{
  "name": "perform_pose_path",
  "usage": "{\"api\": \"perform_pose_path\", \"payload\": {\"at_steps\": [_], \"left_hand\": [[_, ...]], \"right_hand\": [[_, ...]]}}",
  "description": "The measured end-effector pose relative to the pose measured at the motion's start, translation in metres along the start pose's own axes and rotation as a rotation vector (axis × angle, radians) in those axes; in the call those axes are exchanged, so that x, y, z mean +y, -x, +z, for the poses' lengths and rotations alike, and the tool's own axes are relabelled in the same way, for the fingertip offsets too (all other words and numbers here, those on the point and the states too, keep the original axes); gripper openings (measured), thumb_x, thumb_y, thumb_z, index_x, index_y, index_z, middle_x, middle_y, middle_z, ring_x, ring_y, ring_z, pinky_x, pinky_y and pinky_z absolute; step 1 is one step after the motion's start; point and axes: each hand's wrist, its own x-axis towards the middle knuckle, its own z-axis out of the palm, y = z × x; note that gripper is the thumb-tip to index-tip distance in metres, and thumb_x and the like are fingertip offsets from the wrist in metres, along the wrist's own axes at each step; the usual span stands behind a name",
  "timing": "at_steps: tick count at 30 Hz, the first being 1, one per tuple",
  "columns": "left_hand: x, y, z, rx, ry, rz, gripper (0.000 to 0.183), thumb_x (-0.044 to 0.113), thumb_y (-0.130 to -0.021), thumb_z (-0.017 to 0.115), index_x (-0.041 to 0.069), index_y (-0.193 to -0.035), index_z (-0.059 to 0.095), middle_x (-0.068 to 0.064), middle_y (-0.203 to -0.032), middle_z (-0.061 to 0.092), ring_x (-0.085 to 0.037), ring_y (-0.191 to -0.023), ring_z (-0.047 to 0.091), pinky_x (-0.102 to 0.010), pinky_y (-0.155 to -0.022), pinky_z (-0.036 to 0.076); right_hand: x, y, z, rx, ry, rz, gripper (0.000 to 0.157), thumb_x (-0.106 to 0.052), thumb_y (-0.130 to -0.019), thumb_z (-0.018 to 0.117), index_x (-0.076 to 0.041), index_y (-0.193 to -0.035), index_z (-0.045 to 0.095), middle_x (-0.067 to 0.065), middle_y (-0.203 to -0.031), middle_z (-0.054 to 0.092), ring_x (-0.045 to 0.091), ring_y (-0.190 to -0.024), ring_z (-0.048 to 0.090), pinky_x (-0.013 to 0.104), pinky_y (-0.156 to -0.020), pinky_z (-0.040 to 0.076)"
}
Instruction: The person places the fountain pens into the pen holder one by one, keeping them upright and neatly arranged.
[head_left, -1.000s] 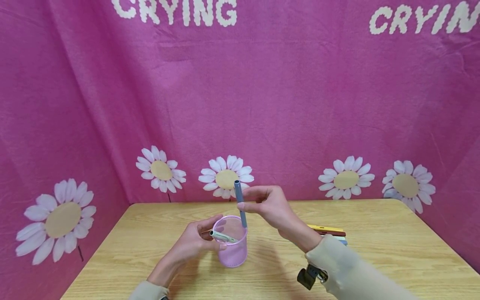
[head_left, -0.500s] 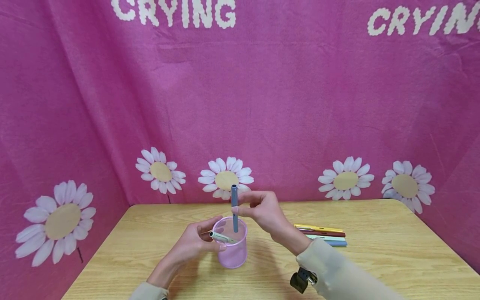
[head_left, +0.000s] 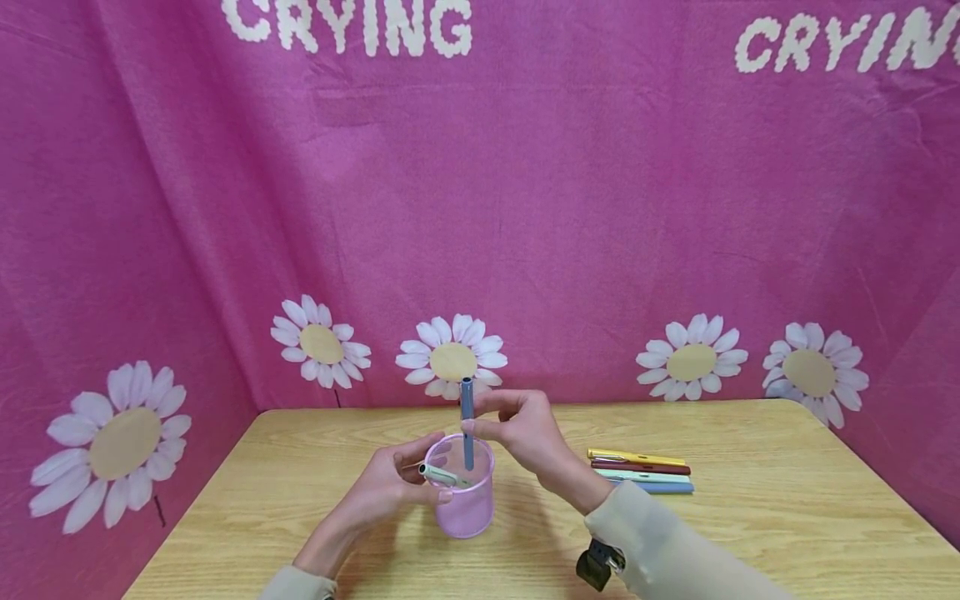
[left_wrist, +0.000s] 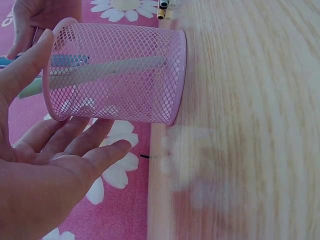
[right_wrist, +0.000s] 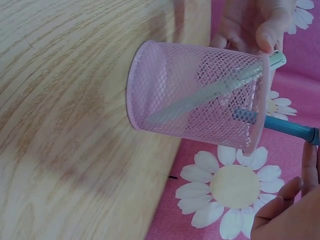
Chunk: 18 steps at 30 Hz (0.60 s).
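A pink mesh pen cup (head_left: pixel 467 515) stands upright on the table. My left hand (head_left: pixel 382 485) holds it from the left, the thumb at the rim (left_wrist: pixel 46 90) and the other fingers around its far side. A pale green pen (head_left: pixel 441 475) leans inside the cup, its upper end poking out over the rim. Between thumb and fingers my right hand (head_left: pixel 521 429) pinches a blue-grey pen (head_left: pixel 467 408) held nearly upright. The lower end of this pen (right_wrist: pixel 245 116) is inside the cup, below the rim and well above the bottom.
To the right on the wooden table (head_left: pixel 780 500) several pens lie side by side: a yellow pen (head_left: pixel 645 457), a dark red pen (head_left: pixel 660 469), a whitish pen (head_left: pixel 656 477) and a blue pen (head_left: pixel 671 488). A pink cloth with daisies (head_left: pixel 570 208) hangs behind the table.
My right hand has moved left and down, bringing the blue-grey pen from the cup's right rim to over its middle and lower into it. My left hand and the cup stay put.
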Motion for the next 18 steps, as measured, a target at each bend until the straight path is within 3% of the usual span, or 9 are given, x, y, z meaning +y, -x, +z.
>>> {"api": "perform_pose_path", "payload": {"at_steps": [6,11,14,18], "left_hand": [[-0.001,0.000,0.000,0.000,0.003,-0.008,0.084,0.002,-0.082,0.086,-0.008,-0.155,0.045,-0.026,-0.154,0.050,-0.032,-0.118,0.068,-0.032,-0.096,0.056],[-0.002,0.000,0.001,-0.001,0.012,-0.024,0.084,0.002,-0.082,0.087,-0.005,-0.155,0.046,-0.024,-0.155,0.050,-0.031,-0.117,0.069,-0.035,-0.097,0.057],[-0.002,0.000,0.001,-0.003,0.021,-0.032,0.084,0.002,-0.082,0.086,-0.004,-0.156,0.046,-0.024,-0.154,0.052,-0.031,-0.117,0.068,-0.037,-0.097,0.058],[-0.002,-0.001,0.001,-0.004,0.025,-0.037,0.085,0.002,-0.082,0.086,-0.005,-0.156,0.045,-0.025,-0.154,0.051,-0.032,-0.119,0.067,-0.039,-0.098,0.058]], "right_hand": [[0.007,0.000,0.001,0.005,0.029,-0.012,0.020,-0.006,-0.082,0.089,-0.001,-0.100,0.082,0.005,-0.094,0.079,0.017,-0.099,0.064,0.029,-0.095,0.048],[0.011,0.001,0.002,0.004,0.045,-0.017,0.019,-0.005,-0.082,0.089,0.000,-0.099,0.082,0.006,-0.092,0.079,0.015,-0.097,0.064,0.037,-0.100,0.049],[0.013,0.001,0.002,-0.002,0.067,-0.017,0.018,-0.005,-0.082,0.089,-0.003,-0.098,0.083,0.005,-0.093,0.080,0.013,-0.095,0.063,0.032,-0.092,0.050],[0.016,0.001,0.002,-0.016,0.082,-0.027,0.018,-0.004,-0.080,0.090,-0.003,-0.097,0.084,0.005,-0.092,0.080,0.010,-0.084,0.059,0.021,-0.070,0.042]]}}
